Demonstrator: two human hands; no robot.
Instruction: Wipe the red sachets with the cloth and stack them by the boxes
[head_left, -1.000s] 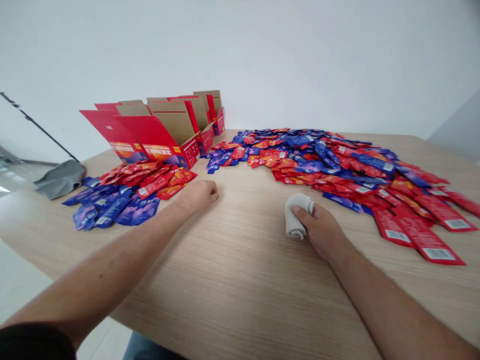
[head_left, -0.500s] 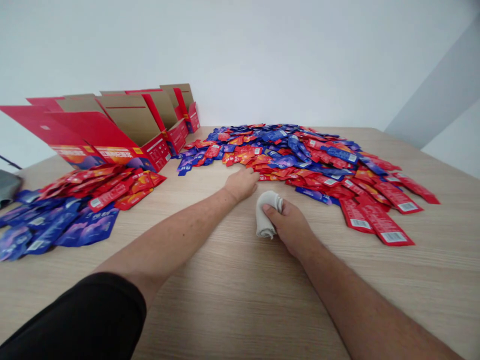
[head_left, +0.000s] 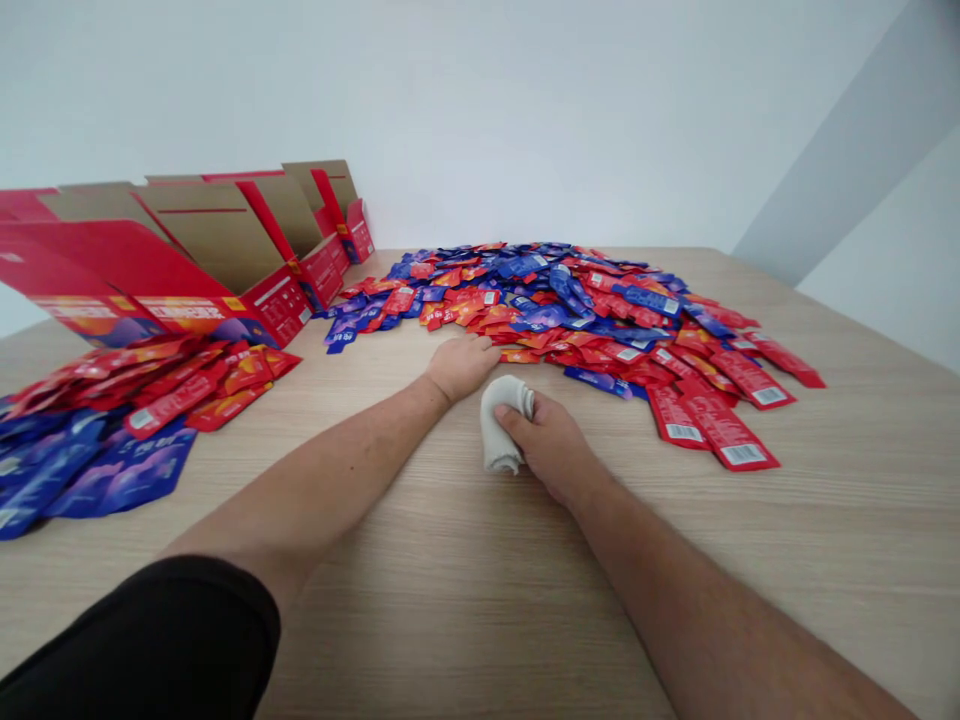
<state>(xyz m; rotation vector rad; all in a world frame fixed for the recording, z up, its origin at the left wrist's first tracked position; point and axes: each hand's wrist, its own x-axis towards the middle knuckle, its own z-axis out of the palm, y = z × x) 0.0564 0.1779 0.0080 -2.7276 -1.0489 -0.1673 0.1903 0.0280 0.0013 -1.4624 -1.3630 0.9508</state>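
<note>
My right hand [head_left: 553,450] rests on the wooden table [head_left: 465,580] with its fingers closed around a rolled white cloth [head_left: 499,425]. My left hand [head_left: 461,362] lies just beyond and to the left of the cloth, fingers curled loosely, its fingertips at the near edge of a big heap of red and blue sachets [head_left: 570,300]. Whether it grips a sachet is hidden.
A second, sorted pile of red and blue sachets [head_left: 112,420] lies at the left. Behind it stand several open red cardboard boxes [head_left: 225,260] with their flaps up. A plain white wall runs behind the table.
My left hand moved from near the left pile across to the edge of the big heap. The view turned right. My right hand kept hold of the cloth.
</note>
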